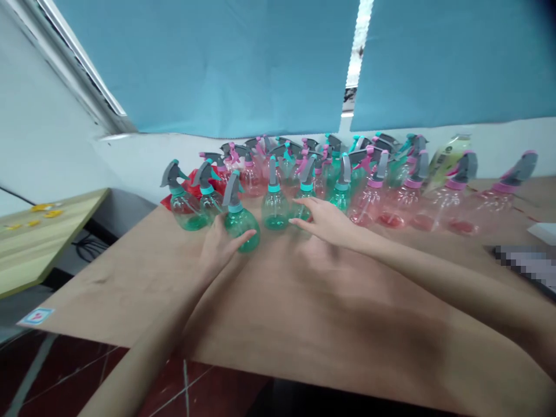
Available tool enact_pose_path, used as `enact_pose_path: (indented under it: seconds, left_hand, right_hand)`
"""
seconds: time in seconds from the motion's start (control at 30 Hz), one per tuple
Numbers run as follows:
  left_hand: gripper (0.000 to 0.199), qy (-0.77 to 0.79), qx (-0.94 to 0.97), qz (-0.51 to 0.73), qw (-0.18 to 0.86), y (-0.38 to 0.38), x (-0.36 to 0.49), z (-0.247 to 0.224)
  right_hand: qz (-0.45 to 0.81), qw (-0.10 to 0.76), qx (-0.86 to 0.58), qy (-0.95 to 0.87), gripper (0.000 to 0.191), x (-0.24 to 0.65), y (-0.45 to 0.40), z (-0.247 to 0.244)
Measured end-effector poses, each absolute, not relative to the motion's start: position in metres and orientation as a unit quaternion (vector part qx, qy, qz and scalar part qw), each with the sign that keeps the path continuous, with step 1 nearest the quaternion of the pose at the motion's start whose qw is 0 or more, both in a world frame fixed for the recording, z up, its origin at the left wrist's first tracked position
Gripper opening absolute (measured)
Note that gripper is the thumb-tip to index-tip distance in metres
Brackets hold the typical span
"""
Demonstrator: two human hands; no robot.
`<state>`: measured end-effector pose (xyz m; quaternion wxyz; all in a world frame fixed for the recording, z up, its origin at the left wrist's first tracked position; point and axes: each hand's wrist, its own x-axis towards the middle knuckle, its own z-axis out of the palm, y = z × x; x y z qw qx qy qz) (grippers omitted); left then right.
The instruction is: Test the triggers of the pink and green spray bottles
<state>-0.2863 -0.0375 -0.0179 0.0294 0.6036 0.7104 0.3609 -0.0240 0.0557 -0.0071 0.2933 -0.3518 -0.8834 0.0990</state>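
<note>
My left hand point(217, 246) is closed round the lower body of a green spray bottle point(244, 227), its thumb across the front. This bottle has a grey trigger head with a turquoise collar and leans slightly left, nearer to me than the others. Thumb and fingers apart, my right hand point(325, 223) holds nothing. Its fingertips point at a clear green spray bottle point(275, 209) with a little green tint at the base. Partly behind those fingers stands another green spray bottle point(306, 188). Whether the fingers touch either one, I cannot tell.
Several pink spray bottles point(402, 205) line the right of the wooden table point(269, 324), with more bottles crowded behind. Red plastic point(195, 188) lies at the back left. A yellow-green pack point(449, 159) stands by the wall. A pixelated dark-edged object point(527, 266) lies far right.
</note>
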Motion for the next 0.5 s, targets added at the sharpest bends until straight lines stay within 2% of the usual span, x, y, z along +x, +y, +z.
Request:
enact_pose_path:
  seconds: [0.1, 0.2, 0.4, 0.5]
  left_hand:
    - [0.075, 0.743, 0.603, 0.288, -0.045, -0.024, -0.28, -0.008]
    - [0.077, 0.752, 0.607, 0.244, -0.075, -0.011, -0.28, -0.003]
    - [0.085, 0.755, 0.619, 0.174, -0.129, 0.006, -0.279, 0.003]
    - [0.077, 0.77, 0.6, 0.139, -0.167, 0.009, -0.274, 0.009]
  right_hand:
    - [0.097, 0.303, -0.366, -0.875, 0.055, -0.044, 0.064, -0.005]
    - [0.111, 0.299, -0.385, -0.866, 0.056, -0.057, 0.071, 0.0]
    - [0.185, 0.241, -0.448, -0.841, 0.07, -0.075, 0.076, 0.009]
    - [0.202, 0.23, -0.458, -0.834, 0.071, -0.082, 0.075, 0.013]
